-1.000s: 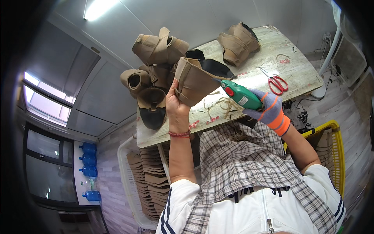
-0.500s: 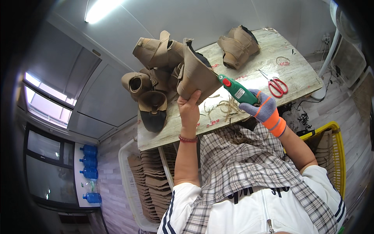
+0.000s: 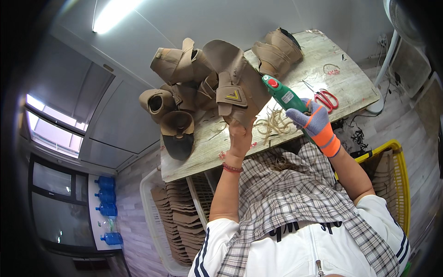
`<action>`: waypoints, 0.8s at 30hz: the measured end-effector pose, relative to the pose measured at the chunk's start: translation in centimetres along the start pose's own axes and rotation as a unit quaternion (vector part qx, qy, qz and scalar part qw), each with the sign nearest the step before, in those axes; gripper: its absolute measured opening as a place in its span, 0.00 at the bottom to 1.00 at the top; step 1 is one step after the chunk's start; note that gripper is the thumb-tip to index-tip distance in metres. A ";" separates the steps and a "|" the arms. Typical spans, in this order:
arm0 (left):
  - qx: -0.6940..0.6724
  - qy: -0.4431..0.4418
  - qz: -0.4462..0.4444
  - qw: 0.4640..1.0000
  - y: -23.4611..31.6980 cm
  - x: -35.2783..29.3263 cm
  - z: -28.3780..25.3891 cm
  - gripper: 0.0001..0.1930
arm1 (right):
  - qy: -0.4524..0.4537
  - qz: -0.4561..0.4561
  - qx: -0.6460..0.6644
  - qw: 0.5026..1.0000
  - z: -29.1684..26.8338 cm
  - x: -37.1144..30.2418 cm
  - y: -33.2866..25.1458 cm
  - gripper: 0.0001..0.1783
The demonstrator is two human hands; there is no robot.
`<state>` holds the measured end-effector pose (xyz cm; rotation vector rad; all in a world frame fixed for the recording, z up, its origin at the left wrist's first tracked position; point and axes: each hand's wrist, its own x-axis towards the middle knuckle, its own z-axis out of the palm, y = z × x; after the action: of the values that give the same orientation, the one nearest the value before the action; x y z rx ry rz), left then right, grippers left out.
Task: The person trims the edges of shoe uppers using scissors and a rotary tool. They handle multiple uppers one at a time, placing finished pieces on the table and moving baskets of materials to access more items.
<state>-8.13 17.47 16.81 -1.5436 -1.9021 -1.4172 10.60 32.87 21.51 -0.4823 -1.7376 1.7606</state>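
Observation:
My bare left hand (image 3: 240, 140), with a red bead bracelet at the wrist, grips a tan boot upper (image 3: 251, 90) by its lower end. The upper stands raised over the table, its strap with a yellow V-shaped mark facing me. My right hand (image 3: 314, 121), in a grey and orange glove, is closed round a green hand-held power tool (image 3: 287, 95) with a red button. The tool's tip is close beside the upper's right edge; I cannot tell whether they touch. Below the tool lies a heap of tan trimmed strips (image 3: 273, 125).
More tan uppers (image 3: 174, 64) are piled at the table's left, and another (image 3: 278, 51) sits at the back. Red-handled scissors (image 3: 326, 100) lie right on the worn table (image 3: 355, 87). A white basket (image 3: 146, 198) of tan pieces and a yellow basket (image 3: 406, 184) stand below.
My left hand has moved right and turned the upper, so its strapped side now faces me. The green tool has shifted slightly right and up.

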 end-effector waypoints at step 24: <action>0.287 0.217 -0.016 0.933 -10.1 18.7 6.4 0.16 | 0.197 0.039 0.066 0.977 -6.7 1.5 2.0 0.19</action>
<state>-21.73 33.93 22.75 -0.8465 -1.8322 -0.9704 13.41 39.04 19.29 -0.7909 -1.3332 1.6814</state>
